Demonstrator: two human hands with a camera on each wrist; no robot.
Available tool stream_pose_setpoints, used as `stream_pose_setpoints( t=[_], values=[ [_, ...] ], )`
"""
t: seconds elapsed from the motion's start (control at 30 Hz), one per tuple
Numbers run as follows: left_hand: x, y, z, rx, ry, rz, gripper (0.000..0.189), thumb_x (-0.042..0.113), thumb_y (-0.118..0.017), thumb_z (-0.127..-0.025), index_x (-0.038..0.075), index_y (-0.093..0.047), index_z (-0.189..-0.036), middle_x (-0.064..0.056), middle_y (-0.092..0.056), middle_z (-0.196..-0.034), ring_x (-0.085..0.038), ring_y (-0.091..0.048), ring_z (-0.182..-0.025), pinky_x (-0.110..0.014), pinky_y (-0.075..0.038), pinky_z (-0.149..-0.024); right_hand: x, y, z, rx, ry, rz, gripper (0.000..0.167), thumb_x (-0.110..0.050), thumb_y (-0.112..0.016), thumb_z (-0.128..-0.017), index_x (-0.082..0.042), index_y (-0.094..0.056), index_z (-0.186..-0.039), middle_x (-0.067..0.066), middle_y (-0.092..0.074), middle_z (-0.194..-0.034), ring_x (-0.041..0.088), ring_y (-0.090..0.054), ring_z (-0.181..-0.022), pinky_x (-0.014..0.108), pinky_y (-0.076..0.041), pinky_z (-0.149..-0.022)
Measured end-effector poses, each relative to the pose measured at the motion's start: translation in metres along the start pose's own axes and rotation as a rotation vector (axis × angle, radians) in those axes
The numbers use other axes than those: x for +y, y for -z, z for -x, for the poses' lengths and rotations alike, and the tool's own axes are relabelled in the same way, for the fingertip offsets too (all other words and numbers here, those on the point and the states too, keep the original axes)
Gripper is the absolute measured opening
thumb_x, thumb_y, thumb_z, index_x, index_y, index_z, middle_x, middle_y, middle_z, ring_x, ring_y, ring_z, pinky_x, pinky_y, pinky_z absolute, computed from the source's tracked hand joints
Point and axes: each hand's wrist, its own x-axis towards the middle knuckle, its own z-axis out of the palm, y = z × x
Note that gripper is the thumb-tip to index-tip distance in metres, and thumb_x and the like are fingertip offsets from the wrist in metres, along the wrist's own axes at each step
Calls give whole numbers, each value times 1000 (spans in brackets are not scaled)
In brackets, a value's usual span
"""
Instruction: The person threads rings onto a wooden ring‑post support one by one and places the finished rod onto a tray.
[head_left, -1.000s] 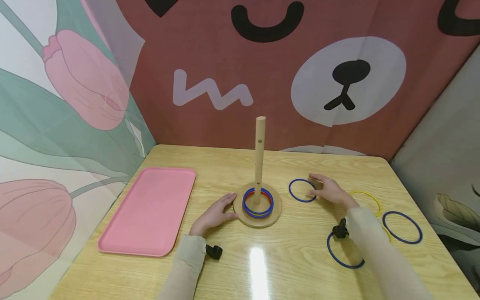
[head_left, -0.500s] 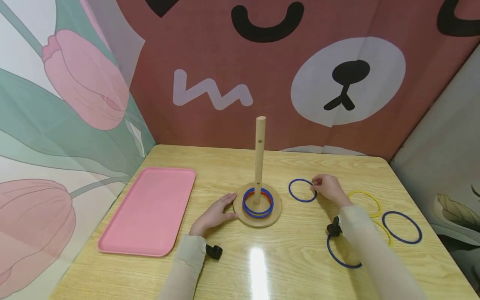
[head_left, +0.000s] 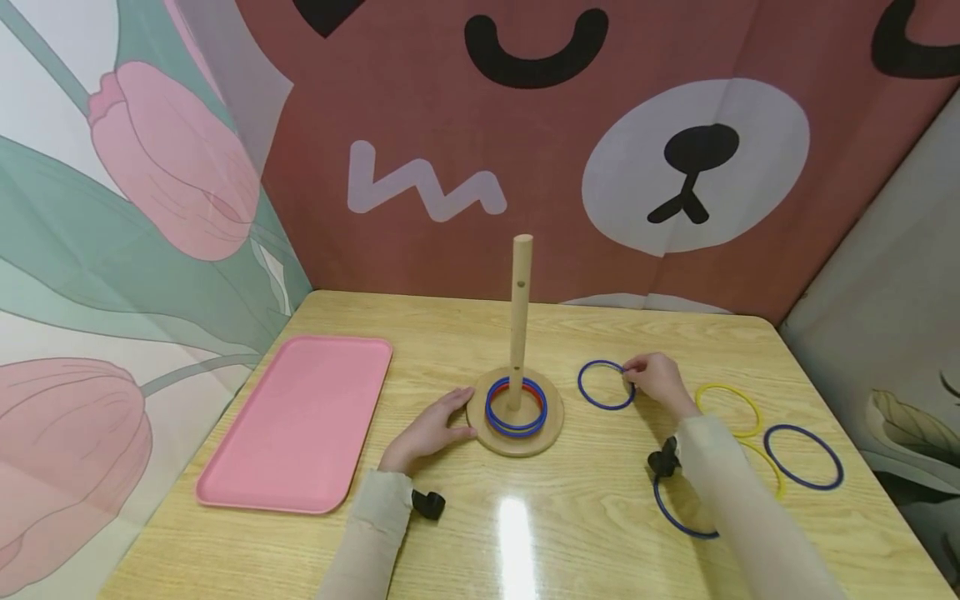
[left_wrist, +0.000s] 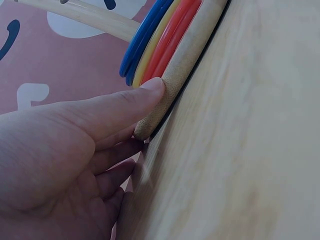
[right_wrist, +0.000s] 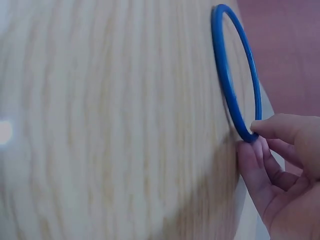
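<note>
In the head view my left hand [head_left: 431, 429] touches the left edge of the round wooden base [head_left: 551, 433] of a ring-toss stand. The left wrist view has the thumb on the base's rim, with the other fingers extended beside it at the table. An upright wooden peg [head_left: 520, 317] rises from the base. Stacked rings circle its foot: blue rings [left_wrist: 142, 42] on top, a yellow ring [left_wrist: 156, 40], and red rings [left_wrist: 172, 42] lowest. Right of the stand, my right hand [head_left: 660, 382] pinches the right side of a blue ring [right_wrist: 227, 82] between thumb and fingers.
A pink tray [head_left: 296, 425] lies at the left of the wooden table [head_left: 585, 533]. Yellow rings [head_left: 757, 408] and a blue ring [head_left: 836, 458] lie at the right. Another blue ring [head_left: 667, 517] is partly under the right forearm. Printed cloth [head_left: 405, 258] hangs behind the table.
My right hand's fingers have closed from spread onto the blue ring's edge, and the right forearm has shifted slightly left. My left hand stays at the base.
</note>
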Motion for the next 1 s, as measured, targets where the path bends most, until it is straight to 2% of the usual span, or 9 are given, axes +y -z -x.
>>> stream_pose_setpoints(
  t=[0.27,0.47,0.67,0.9,1.0],
  values=[
    [1,0,1,-8,10,8,75,29,-69,-90,6,-31,-151,-14,-28,-159,-33,-21,-149,-51,-20,-122,-3,5,7,4,-105,-225,26,-11,-60,-95,5,-64,-115,23,-67,-105,5,-64,-68,23,-59,-63],
    [1,0,1,-9,15,6,75,28,-69,-90,7,-31,-152,-12,-28,-159,-32,-21,-149,-50,-20,-122,-8,11,11,24,-94,-315,31,-11,-61,-95,8,-62,-119,21,-70,-103,7,-69,-72,27,-61,-69],
    [3,0,1,-5,13,15,74,28,-69,-90,6,-32,-151,-14,-28,-159,-34,-21,-149,-51,-19,-122,-24,24,18,24,-61,-404,38,-14,-61,-96,10,-58,-125,4,-69,-97,-2,-65,-79,34,-61,-81],
    [2,0,2,-7,13,7,75,28,-69,-90,6,-31,-151,-13,-28,-159,-33,-21,-149,-51,-20,-122,-53,40,24,48,-23,-459,41,-19,-59,-97,7,-57,-128,5,-68,-102,-5,-63,-81,25,-60,-79],
    [1,-1,1,-7,16,3,75,29,-69,-90,7,-31,-152,-12,-28,-159,-32,-21,-149,-50,-20,-122,-68,47,27,58,-5,-481,42,-22,-59,-97,6,-57,-128,-6,-67,-93,-5,-64,-82,24,-60,-79]
  ],
)
